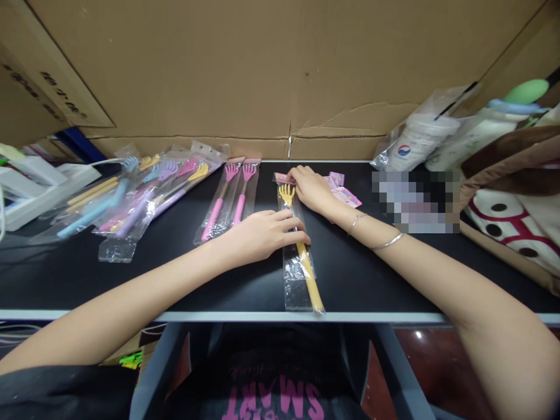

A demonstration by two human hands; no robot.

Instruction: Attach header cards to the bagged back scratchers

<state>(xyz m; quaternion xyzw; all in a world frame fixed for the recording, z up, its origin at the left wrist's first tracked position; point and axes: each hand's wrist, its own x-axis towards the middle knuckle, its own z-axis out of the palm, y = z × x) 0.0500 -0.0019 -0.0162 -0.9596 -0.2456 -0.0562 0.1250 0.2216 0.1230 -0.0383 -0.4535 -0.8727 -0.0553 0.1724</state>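
Note:
A yellow back scratcher (308,274) in a clear plastic bag (294,291) lies lengthwise before me, its claw end pointing away and its handle end at the table's front edge. Across its upper handle, my left hand (266,234) is closed with bent fingers; the thumb is hidden. At the far end of the bag, my right hand (311,189) has its fingers bent on a small pink card (280,177), just beyond the yellow claw. Several more printed cards (345,195) lie partly behind the right hand. Left of my hands are two pink back scratchers (238,209) in clear bags.
A pile of bagged back scratchers (153,186) in several colours lies on the left, near a white power strip (48,186). A lidded cup (422,140) in a plastic bag, a bottle (499,131) and a brown-and-white bag (516,204) stand right. Cardboard (262,70) rises behind the black table (363,262).

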